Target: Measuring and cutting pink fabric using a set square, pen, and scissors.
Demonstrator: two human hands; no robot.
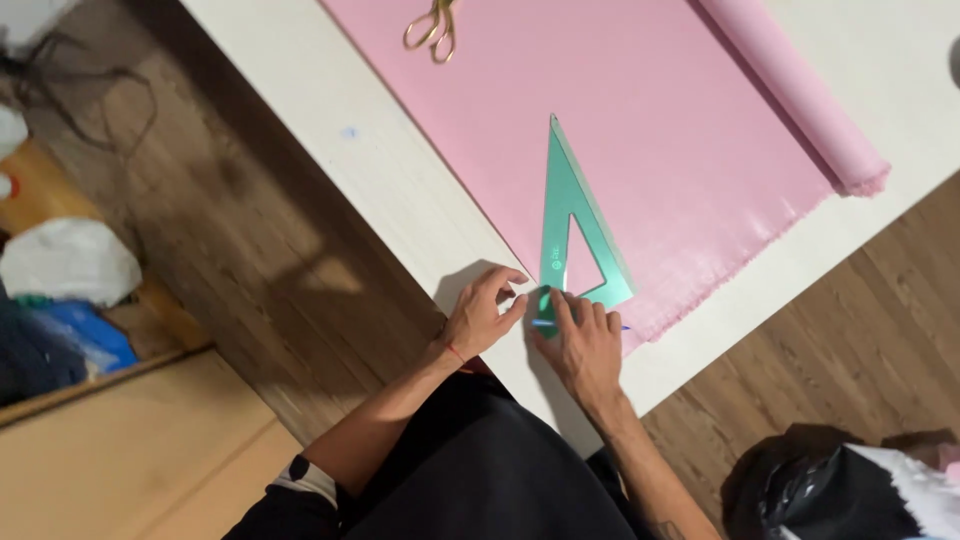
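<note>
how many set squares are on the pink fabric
1. The green set square lies on the pink fabric near its cut edge, with both hands at its lower corner. Another could be hidden off frame.

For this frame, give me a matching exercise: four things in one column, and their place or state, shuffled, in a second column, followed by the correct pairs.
Things:
1. set square
2. scissors
3. fabric roll
4. right hand

Places or states:
A. gold-coloured, at the top edge of the view on the pink cloth
B. rolled up along the far side of the cloth
C. green, see-through, lying flat on the cloth
D. pressing on the near corner of the triangle, beside the left hand

Pairs: 1-C, 2-A, 3-B, 4-D
</note>
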